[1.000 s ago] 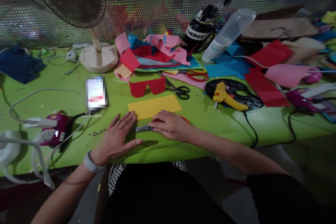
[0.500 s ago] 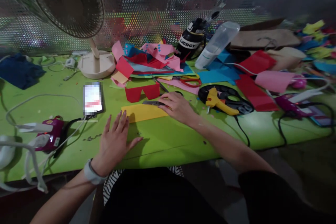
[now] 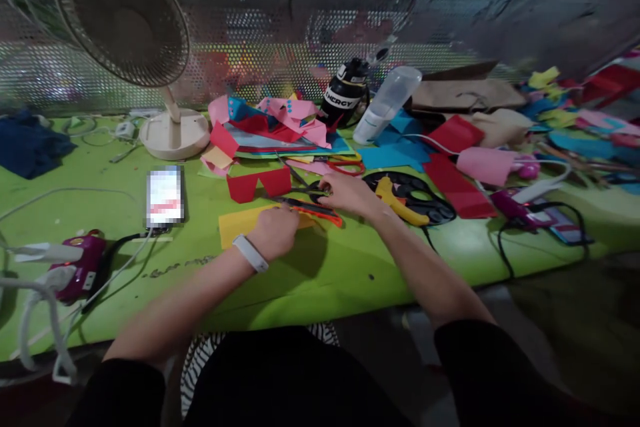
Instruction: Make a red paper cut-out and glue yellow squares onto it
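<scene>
A yellow paper strip lies on the green table. My left hand is over its middle, fingers bent by the blade end of an orange and black cutter; what the fingers hold is hidden. My right hand is closed around the dark handles of scissors, whose blades point up and left. Just left of the scissors is a red paper cutout with two lobes, lying above the yellow strip.
Behind are piled coloured papers, a black bottle and a clear bottle. A yellow glue gun rests on a black tray at right. A phone, fan and purple power socket stand left, with cables.
My left hand has moved right and its spread fingers have bent. My right hand has left the cutter and taken hold of the scissors' handles. The view has shifted slightly right.
</scene>
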`<control>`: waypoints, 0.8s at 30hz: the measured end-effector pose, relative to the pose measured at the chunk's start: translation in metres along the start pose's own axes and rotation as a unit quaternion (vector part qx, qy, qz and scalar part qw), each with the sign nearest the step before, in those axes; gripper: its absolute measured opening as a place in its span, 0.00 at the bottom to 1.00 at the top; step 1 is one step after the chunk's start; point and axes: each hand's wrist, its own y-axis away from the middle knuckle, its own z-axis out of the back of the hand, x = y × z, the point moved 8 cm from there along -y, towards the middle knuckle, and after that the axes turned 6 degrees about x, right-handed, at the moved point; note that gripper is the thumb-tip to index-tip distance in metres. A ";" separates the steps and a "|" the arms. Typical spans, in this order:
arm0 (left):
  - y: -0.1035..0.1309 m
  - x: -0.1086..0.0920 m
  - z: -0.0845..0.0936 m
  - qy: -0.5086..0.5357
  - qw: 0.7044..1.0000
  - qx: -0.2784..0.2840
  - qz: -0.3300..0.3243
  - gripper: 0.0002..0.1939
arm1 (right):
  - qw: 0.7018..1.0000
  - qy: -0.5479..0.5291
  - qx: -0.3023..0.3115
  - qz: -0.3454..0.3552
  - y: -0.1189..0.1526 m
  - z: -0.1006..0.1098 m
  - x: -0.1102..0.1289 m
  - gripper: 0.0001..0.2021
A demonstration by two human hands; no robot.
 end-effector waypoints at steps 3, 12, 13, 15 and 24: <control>-0.004 -0.001 0.002 0.003 1.000 0.023 -0.014 0.16 | 0.999 0.029 0.023 0.015 -0.010 0.001 0.000 0.17; -0.005 0.006 0.002 0.008 0.999 0.005 -0.041 0.18 | 0.995 0.037 0.049 0.076 -0.022 0.005 0.013 0.16; -0.005 0.007 0.001 0.011 0.999 0.007 -0.044 0.18 | 0.997 0.035 0.030 0.068 -0.021 0.008 0.012 0.19; -0.005 0.009 -0.002 0.018 0.999 0.012 -0.047 0.17 | 0.998 0.036 0.008 0.055 -0.021 0.012 0.009 0.22; 0.006 0.026 0.001 0.026 0.999 0.013 -0.020 0.16 | 0.996 0.050 0.071 0.029 -0.037 0.004 -0.001 0.16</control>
